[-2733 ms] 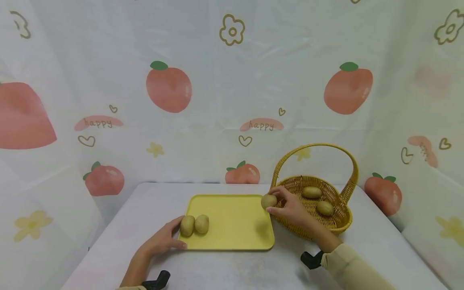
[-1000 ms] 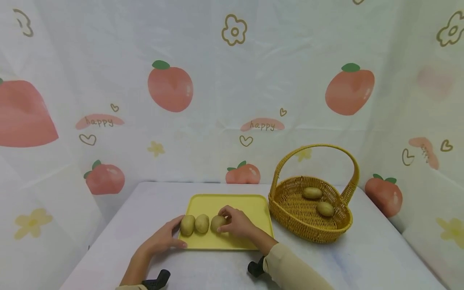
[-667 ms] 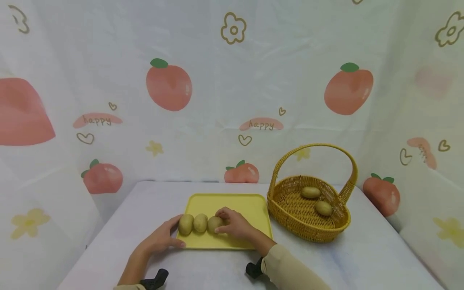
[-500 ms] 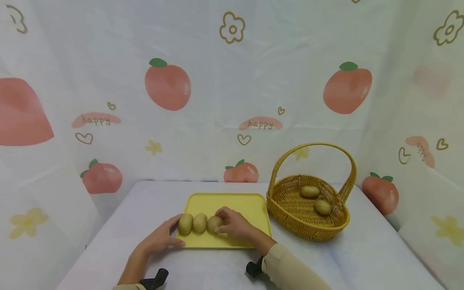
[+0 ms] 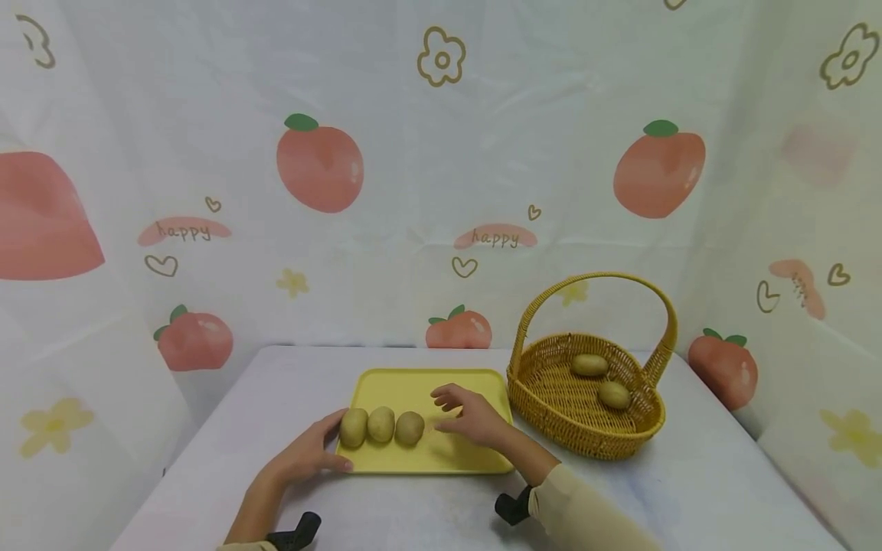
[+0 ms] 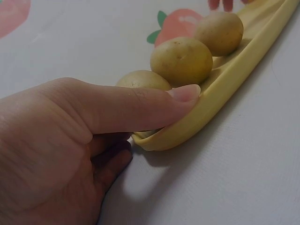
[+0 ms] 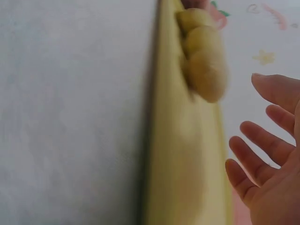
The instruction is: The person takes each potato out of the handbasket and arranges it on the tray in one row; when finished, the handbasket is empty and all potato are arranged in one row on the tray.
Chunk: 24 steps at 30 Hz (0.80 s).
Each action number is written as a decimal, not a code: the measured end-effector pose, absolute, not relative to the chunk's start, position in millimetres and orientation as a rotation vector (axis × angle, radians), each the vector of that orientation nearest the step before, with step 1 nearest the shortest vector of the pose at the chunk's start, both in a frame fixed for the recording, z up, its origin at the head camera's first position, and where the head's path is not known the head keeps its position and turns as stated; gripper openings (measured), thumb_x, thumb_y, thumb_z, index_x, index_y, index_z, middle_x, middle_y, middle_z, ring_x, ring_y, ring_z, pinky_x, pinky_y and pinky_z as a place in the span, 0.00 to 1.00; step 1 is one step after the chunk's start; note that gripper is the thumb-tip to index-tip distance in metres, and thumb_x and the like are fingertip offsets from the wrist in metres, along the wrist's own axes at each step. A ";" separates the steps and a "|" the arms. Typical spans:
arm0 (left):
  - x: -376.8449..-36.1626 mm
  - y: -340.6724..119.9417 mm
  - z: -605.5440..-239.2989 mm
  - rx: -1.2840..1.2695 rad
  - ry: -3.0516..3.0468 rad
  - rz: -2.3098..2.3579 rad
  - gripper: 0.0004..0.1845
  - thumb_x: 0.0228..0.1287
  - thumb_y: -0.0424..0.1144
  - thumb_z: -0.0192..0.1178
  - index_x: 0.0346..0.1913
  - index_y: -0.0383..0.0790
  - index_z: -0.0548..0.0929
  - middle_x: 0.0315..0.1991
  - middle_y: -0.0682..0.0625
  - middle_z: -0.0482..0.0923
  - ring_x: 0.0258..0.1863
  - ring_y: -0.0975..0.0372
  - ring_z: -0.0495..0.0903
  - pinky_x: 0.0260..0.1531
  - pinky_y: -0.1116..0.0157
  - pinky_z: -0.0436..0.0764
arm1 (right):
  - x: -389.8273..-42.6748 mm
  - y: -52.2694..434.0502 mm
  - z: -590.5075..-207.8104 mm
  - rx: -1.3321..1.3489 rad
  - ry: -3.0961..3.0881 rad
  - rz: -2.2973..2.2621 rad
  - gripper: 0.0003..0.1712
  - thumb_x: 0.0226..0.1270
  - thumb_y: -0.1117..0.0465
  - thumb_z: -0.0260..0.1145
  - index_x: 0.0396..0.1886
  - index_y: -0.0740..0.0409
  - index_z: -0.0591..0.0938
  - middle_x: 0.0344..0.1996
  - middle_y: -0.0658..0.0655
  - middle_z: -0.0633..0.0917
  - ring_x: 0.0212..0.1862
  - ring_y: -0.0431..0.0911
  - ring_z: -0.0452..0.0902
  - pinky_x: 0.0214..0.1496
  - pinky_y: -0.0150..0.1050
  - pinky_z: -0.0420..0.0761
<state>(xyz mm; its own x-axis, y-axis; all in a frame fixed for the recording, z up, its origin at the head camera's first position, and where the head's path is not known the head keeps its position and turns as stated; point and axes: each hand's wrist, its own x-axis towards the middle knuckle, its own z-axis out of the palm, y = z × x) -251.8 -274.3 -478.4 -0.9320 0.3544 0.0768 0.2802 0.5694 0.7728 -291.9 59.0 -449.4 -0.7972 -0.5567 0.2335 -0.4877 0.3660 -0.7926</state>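
Note:
Three potatoes stand in a row on the left part of a yellow tray (image 5: 462, 455): the left potato (image 5: 354, 428), the middle potato (image 5: 381, 425) and the right potato (image 5: 409, 428). My left hand (image 5: 306, 451) holds the tray's left end; its thumb (image 6: 140, 107) lies over the rim at the front corner, and the other fingers are partly hidden. Above the tray, to the right of the row, my right hand (image 5: 474, 417) is apart from the potatoes, its fingers (image 7: 267, 140) spread and holding nothing.
A wicker basket (image 5: 586, 440) with a tall handle stands right of the tray, close to its edge. Inside lie two more potatoes, one at the back (image 5: 589, 365) and one nearer (image 5: 614, 395). A printed cloth (image 5: 386, 291) hangs behind the white table (image 5: 296, 383).
My right hand brought a potato from the basket to the right end of the row, then let it go and drew back to the right. My left hand stayed at the tray.

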 end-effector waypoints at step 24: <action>-250.9 -274.5 -478.2 0.501 2.681 1.328 0.55 0.42 0.40 0.77 0.71 0.23 0.58 0.70 0.28 0.58 0.70 0.37 0.55 0.69 0.42 0.51 | -315.2 221.1 -350.5 -0.946 2.775 -1.157 0.15 0.68 0.62 0.64 0.51 0.65 0.81 0.46 0.61 0.85 0.49 0.51 0.81 0.50 0.43 0.82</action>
<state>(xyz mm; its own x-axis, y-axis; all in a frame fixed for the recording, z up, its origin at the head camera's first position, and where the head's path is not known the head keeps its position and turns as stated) -250.9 -274.5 -478.2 -0.9398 0.3383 0.0484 0.2435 0.5636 0.7894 -315.2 221.1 -350.5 -0.8199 -0.5245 0.2294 -0.5322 0.5506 -0.6431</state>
